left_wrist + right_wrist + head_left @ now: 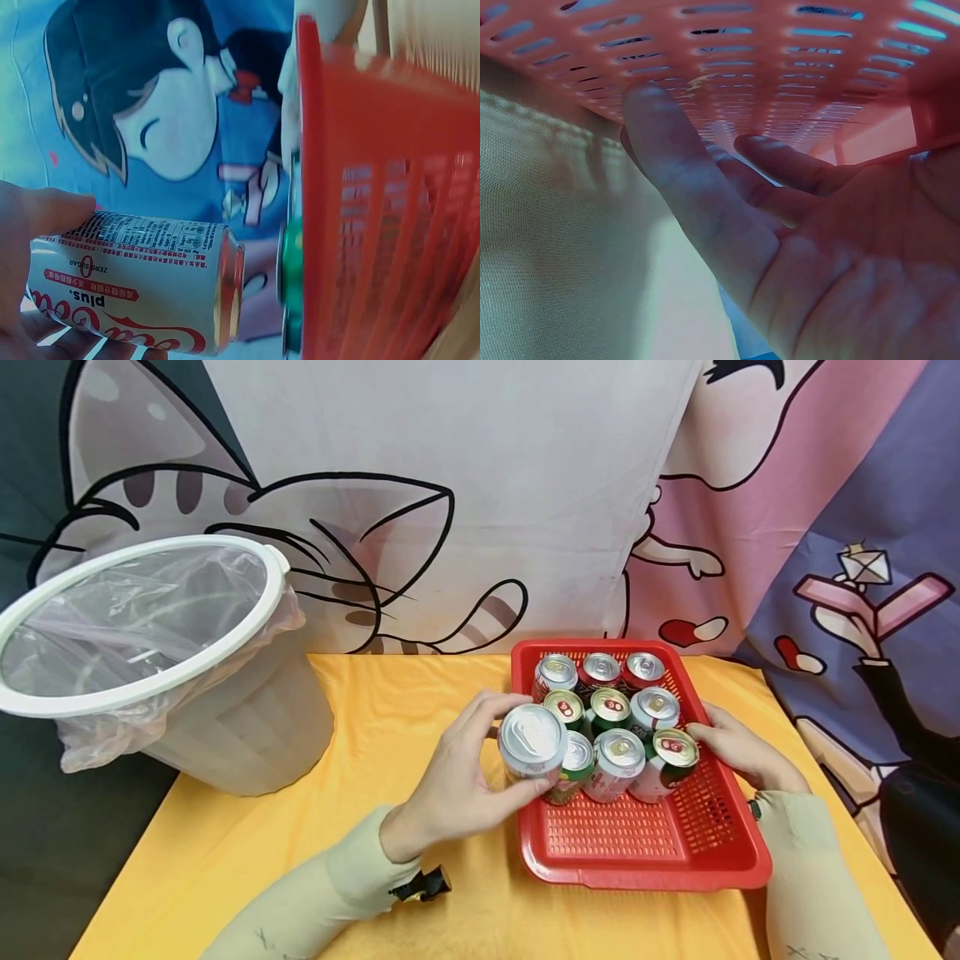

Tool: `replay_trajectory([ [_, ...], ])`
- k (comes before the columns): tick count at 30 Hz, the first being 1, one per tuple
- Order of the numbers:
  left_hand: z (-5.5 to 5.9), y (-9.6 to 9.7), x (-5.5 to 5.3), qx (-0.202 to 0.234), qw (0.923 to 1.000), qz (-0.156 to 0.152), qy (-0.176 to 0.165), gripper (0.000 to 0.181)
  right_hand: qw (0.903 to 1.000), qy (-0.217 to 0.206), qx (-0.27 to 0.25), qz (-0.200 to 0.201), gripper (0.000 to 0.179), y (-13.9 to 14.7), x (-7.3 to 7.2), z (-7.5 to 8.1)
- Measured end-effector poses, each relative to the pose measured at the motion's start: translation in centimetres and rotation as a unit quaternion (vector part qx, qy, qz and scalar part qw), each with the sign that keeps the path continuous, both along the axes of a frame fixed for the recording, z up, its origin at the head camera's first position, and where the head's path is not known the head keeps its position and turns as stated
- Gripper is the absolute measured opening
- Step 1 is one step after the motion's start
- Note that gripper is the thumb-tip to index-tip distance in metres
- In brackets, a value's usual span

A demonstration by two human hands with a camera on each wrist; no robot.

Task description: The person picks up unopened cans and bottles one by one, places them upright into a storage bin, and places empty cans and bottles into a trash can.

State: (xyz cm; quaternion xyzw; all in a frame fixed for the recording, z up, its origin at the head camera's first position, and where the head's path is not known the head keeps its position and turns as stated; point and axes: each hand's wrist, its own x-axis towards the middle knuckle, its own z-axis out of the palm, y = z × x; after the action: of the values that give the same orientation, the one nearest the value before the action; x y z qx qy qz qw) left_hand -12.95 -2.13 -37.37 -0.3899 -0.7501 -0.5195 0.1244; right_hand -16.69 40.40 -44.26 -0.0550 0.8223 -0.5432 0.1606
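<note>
My left hand (468, 768) grips a white Coca-Cola Plus can (135, 285) between thumb and fingers, upright at the left rim of the red plastic basket (630, 878). In the head view this can's silver top (532, 735) covers part of the rim. The left wrist view shows its label sideways, close to the basket wall. At the basket's right side, my right hand (742, 747) holds the rim, one digit reaching over it beside a green-topped can (673, 752). Several more cans (600, 670) stand in rows in the basket. Fingers (682, 157) lie against the slotted outer wall.
A large grey bin (255, 727) with a white rim and clear plastic liner stands at the left. A yellow cloth (405, 693) covers the table. Behind it hangs a cartoon-printed curtain (480, 485).
</note>
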Motion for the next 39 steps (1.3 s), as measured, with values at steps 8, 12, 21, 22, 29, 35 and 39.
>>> replay_trajectory([
  [8,-0.8,1.0,2.1,-0.023,0.9981,-0.056,0.013,0.08,1.0,-0.002,-0.005,0.0,0.047,0.1,0.0,-0.1],
  [12,-1.7,1.5,2.5,-0.044,0.9967,-0.061,0.029,0.08,1.0,-0.001,-0.006,0.001,0.047,0.1,0.0,0.0],
  [21,-3.8,2.3,2.7,-0.09,0.9933,-0.054,0.048,0.075,1.0,0.002,-0.004,0.002,0.049,0.0,0.0,0.0],
  [22,-4.0,2.4,2.7,-0.095,0.9929,-0.052,0.049,0.074,1.0,0.002,-0.004,0.002,0.049,0.0,0.0,0.0],
  [29,-5.3,2.8,2.5,-0.117,0.9906,-0.03,0.064,0.071,0.9998,0.013,-0.011,0.006,0.044,-0.1,0.0,-0.1],
  [35,-6.0,3.1,2.4,-0.157,0.9843,0.003,0.081,0.071,0.9999,0.011,-0.002,0.002,0.044,-0.1,0.0,-0.1],
  [39,-6.1,3.4,2.4,-0.184,0.979,0.027,0.083,0.072,1.0,0.007,0.002,0.0,0.045,-0.1,0.0,0.0],
])
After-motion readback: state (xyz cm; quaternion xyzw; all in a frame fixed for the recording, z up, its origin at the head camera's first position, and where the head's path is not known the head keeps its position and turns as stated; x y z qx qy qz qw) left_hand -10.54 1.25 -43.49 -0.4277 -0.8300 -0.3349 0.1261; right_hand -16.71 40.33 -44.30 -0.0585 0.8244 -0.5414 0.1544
